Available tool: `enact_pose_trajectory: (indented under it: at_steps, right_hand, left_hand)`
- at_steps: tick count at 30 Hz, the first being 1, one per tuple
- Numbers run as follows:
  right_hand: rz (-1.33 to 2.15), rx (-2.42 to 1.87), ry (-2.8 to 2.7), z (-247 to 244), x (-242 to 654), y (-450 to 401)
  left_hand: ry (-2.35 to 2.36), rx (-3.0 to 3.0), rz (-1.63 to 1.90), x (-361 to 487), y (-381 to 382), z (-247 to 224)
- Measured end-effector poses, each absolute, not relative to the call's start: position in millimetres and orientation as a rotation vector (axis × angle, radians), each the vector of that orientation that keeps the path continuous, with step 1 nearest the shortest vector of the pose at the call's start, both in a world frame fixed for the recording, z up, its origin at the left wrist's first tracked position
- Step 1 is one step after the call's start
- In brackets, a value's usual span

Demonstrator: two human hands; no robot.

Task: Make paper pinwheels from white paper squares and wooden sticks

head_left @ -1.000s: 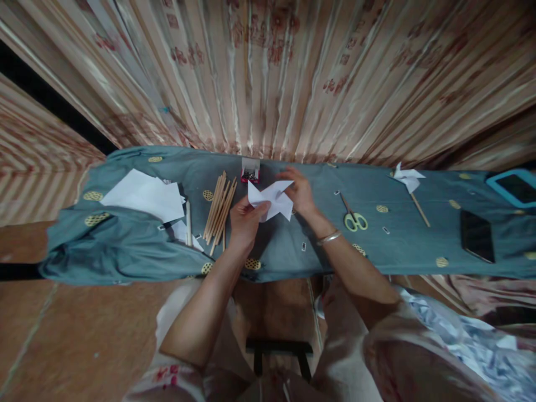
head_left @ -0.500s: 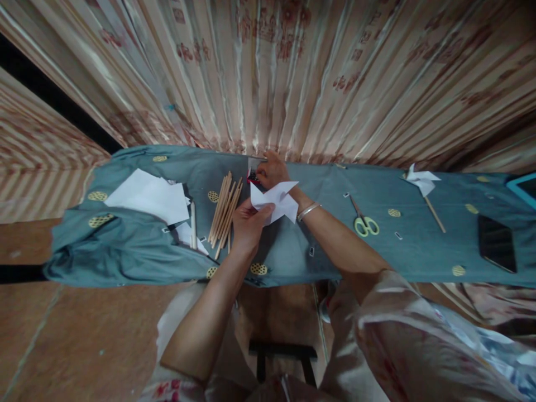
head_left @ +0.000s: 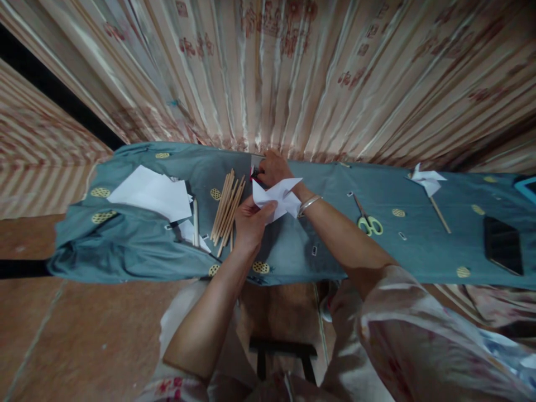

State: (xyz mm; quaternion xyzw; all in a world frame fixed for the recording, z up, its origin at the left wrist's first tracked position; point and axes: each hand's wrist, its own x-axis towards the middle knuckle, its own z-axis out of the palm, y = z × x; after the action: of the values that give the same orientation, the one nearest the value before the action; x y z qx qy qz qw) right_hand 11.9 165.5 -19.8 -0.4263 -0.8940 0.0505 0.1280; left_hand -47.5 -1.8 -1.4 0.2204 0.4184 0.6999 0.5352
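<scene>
A white paper pinwheel (head_left: 278,195) is pinched between the thumb and fingers of my left hand (head_left: 251,223). Beyond it, my right hand (head_left: 274,167) reaches to a small red and black container (head_left: 254,172) near the far edge of the cloth. Its fingers are bent at the container, and whatever they hold is too small to make out. Just left of my left hand lies a bundle of thin wooden sticks (head_left: 226,209).
White paper sheets (head_left: 151,192) and a white stick (head_left: 195,223) lie at the left of the teal cloth (head_left: 288,257). Scissors (head_left: 368,223), a pinwheel on a stick (head_left: 429,181) and a dark phone (head_left: 502,244) lie to the right. A curtain (head_left: 285,84) hangs behind.
The view has shifted slightly, so things sit a little further right. Both hands keep nearly the same pose, the left with the paper pinwheel, the right at the small container.
</scene>
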Motion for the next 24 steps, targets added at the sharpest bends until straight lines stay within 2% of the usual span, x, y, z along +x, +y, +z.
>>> enact_pose_trajectory:
  at_steps: [24]
  right_hand:
    - [0.038,-1.353,-2.595,-23.1,5.9,155.2]
  left_hand:
    - [1.038,0.565,1.662,-47.2,-1.1,-5.0]
